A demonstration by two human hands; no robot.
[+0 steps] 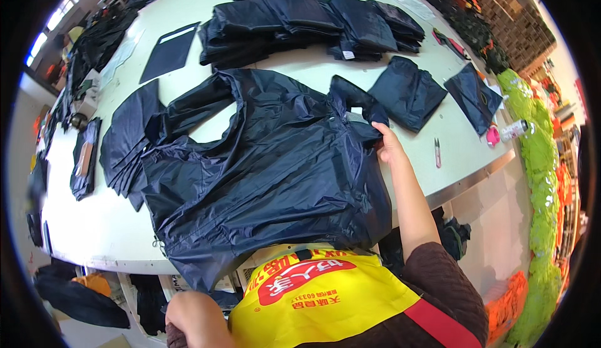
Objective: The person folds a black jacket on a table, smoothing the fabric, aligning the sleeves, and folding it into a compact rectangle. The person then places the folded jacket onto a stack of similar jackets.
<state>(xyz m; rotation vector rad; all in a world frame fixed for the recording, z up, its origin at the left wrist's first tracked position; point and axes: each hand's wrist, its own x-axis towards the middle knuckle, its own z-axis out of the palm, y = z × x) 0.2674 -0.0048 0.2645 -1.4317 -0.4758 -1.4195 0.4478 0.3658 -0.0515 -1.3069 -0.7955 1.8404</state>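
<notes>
A large dark navy rain jacket [263, 166] lies spread on the white table [94, 223], its hem hanging over the near edge. My right hand [389, 146] rests on the jacket's right side and pinches its fabric near a folded sleeve [360, 100]. My left hand [191, 316] is low at the bottom of the view, below the table edge, beside the yellow apron [325, 304]; what it holds is hidden.
Stacks of folded navy garments [313, 25] lie at the back of the table. Two folded pieces [407, 91] [479, 94] sit right. Small snips [437, 152], a pink object [493, 136] and a white spray can [514, 129] lie near the right edge. More dark pieces [84, 157] lie left.
</notes>
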